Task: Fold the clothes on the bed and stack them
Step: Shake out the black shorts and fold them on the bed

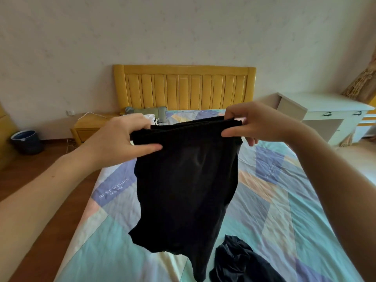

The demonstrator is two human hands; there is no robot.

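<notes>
Single head-worn wide-angle view, from standing height at the foot end of the pastel patchwork-sheeted bed (284,210). Faces forward and slightly down along the mattress toward the yellow slatted wooden headboard (184,88) and the pale wall behind. Very near the left hand (124,139) and right hand (254,123), raised at centre with the black ribbed-waist garment (183,190) filling the middle. Strong bending of straight lines at the edges. No second view to compare.

Two bare forearms enter from the lower left and lower right of the frame. The left hand (120,139) and right hand (258,123) wear no sleeves, rings, watch or gloves.
</notes>
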